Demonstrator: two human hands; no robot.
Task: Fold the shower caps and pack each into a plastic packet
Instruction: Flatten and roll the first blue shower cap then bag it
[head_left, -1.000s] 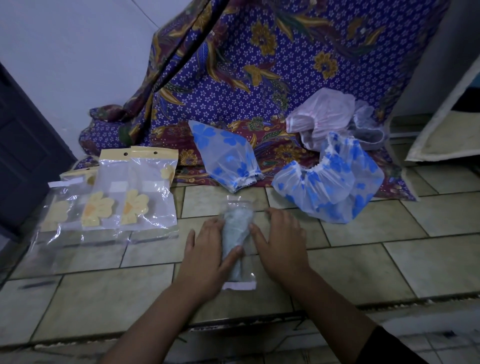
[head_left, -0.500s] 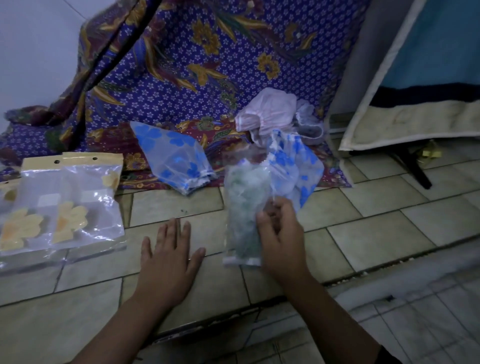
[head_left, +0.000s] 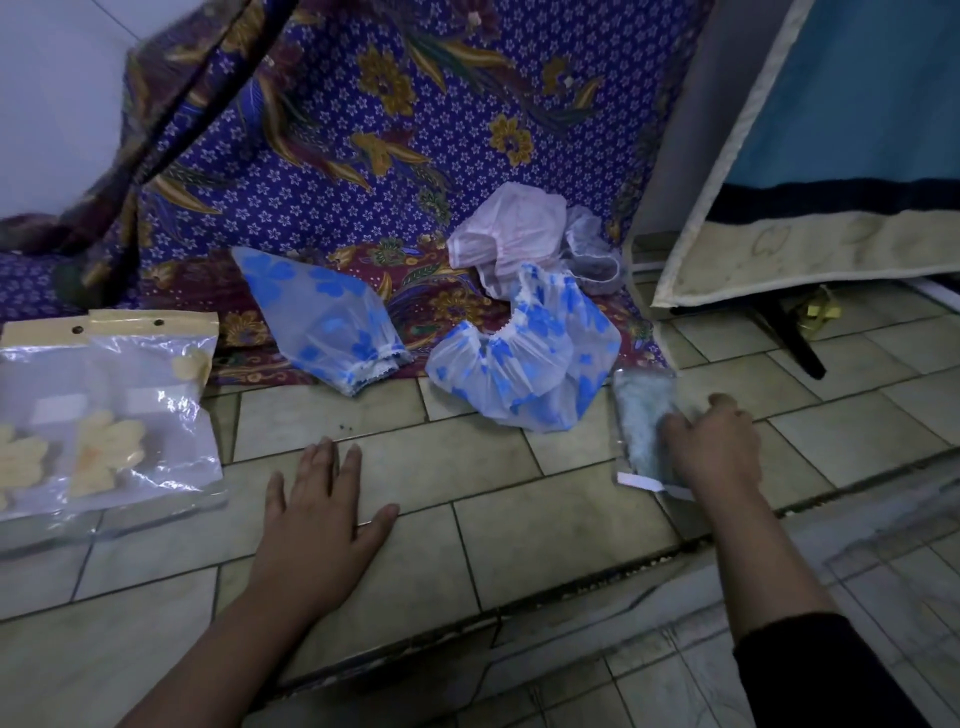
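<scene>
Pale floor tiles (head_left: 519, 525) meet a draped purple floral cloth (head_left: 363, 156). Clear plastic packets with yellow flower shapes (head_left: 109, 415) lie at left. The left hand (head_left: 322, 525) rests flat, fingers (head_left: 324, 467) spread. Two blue-flowered translucent shower caps (head_left: 524, 374) lie loose. The right hand (head_left: 714, 447) covers a clear packet holding a folded cap (head_left: 641, 410) on the floor, fingers bent, grip unclear.

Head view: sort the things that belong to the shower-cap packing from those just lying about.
Job:
filled packet, held by right hand
two blue-flowered shower caps
pink shower cap
plastic packets

Lying about:
batik cloth
blue-covered panel
black stand
</scene>
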